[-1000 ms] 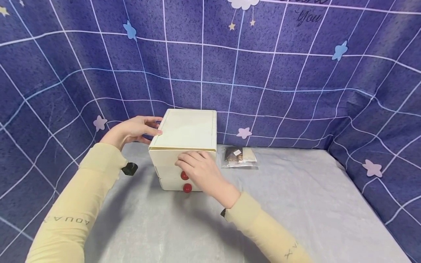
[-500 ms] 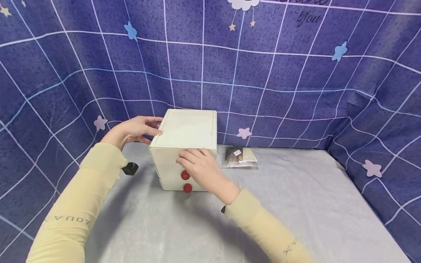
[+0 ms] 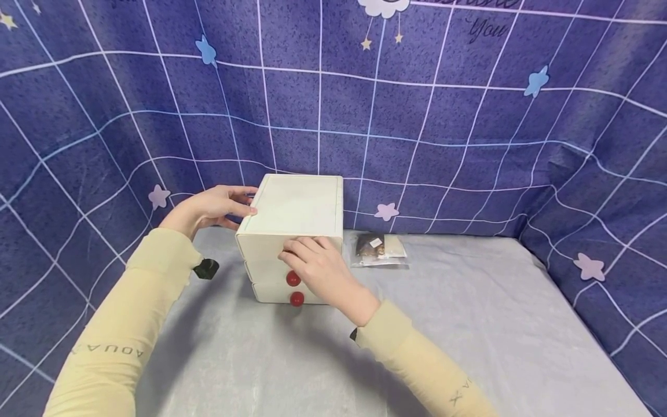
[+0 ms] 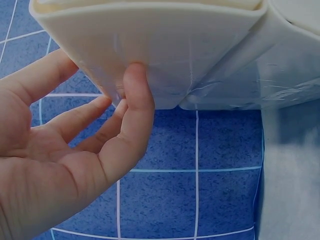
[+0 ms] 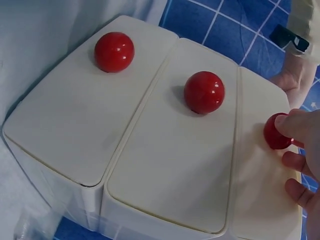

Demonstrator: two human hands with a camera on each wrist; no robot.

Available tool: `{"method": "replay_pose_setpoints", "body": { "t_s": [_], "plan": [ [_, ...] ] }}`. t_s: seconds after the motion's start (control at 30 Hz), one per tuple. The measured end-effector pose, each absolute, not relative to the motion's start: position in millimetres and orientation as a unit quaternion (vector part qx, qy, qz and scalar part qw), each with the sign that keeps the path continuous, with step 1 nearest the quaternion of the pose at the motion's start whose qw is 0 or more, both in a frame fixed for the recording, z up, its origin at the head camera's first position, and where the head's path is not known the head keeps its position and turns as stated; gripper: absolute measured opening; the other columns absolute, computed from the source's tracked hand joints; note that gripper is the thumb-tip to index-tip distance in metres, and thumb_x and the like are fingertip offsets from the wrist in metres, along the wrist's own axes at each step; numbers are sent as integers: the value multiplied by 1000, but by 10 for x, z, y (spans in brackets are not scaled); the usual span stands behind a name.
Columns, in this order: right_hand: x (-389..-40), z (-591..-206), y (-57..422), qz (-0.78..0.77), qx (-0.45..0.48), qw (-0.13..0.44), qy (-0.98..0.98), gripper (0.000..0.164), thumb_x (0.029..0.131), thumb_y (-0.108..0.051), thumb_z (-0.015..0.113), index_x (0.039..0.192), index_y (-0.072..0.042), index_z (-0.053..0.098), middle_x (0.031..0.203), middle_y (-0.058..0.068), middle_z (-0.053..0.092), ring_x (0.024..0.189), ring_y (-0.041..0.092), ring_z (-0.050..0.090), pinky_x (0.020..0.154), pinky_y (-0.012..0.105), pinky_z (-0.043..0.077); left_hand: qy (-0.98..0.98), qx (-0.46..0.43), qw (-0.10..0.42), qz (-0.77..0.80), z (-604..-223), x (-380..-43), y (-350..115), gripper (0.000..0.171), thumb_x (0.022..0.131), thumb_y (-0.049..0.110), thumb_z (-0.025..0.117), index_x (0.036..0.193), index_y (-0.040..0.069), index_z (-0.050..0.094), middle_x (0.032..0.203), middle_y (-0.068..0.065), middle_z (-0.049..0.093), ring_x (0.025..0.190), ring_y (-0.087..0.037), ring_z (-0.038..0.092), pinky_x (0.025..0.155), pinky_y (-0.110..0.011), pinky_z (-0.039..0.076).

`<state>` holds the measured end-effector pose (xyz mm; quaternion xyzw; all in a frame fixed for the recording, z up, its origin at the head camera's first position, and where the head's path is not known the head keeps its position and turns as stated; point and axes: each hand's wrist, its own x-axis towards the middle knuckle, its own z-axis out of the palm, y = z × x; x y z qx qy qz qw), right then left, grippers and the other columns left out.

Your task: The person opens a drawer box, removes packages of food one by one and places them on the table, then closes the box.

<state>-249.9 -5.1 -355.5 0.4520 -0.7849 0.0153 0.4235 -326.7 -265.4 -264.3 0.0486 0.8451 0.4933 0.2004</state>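
Got one white drawer cabinet (image 3: pixel 299 202) on grey cloth (image 3: pixel 521 324), three drawers (image 5: pixel 172 160) stacked, three red knobs (image 5: pixel 204 92), one each. Two hands on it: left hand (image 3: pixel 213 208), fingers apart, touches the cabinet's left edge; right hand (image 3: pixel 323 275) pinches the top knob (image 5: pixel 275 132) on the cabinet's front. One clear plastic bag (image 3: pixel 394 248) lies just right of the cabinet.
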Motion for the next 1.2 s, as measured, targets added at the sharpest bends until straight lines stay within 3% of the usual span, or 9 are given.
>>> {"method": "replay_pose_setpoints", "body": {
  "t_s": [0.23, 0.47, 0.9, 1.2],
  "plan": [
    [-2451, -3538, -19, 20, 452, 415, -789, 27, 90, -18, 56, 115, -23, 66, 120, -5, 60, 113, 15, 52, 92, 30, 39, 844, 49, 199, 496, -2636, -3249, -2649, 79, 90, 19, 65, 152, 13, 17, 148, -22, 25, 118, -33, 47, 87, -45, 52],
    [-2359, -3569, 35, 29, 463, 395, -793, 32, 86, -14, 65, 117, -23, 64, 122, -2, 58, 112, 17, 52, 88, 32, 40, 845, 55, 198, 494, -2652, -3246, -2652, 80, 90, 18, 65, 152, 13, 16, 148, -23, 25, 119, -35, 45, 88, -46, 51],
    [-2310, -3764, 66, 49, 471, 364, -802, 37, 83, -9, 69, 116, -22, 60, 121, -1, 55, 111, 20, 50, 86, 34, 44, 845, 57, 194, 495, -2678, -3274, -2665, 79, 90, 18, 65, 152, 13, 16, 146, -23, 26, 120, -36, 45, 87, -46, 52],
    [-2339, -3919, 43, 35, 470, 340, -814, 42, 80, -8, 70, 118, -22, 60, 119, -5, 54, 107, 16, 49, 69, 23, 45, 850, 60, 192, 488, -2668, -3256, -2660, 78, 90, 19, 65, 152, 12, 18, 145, -23, 28, 119, -34, 46, 86, -45, 52]
  ]
}}
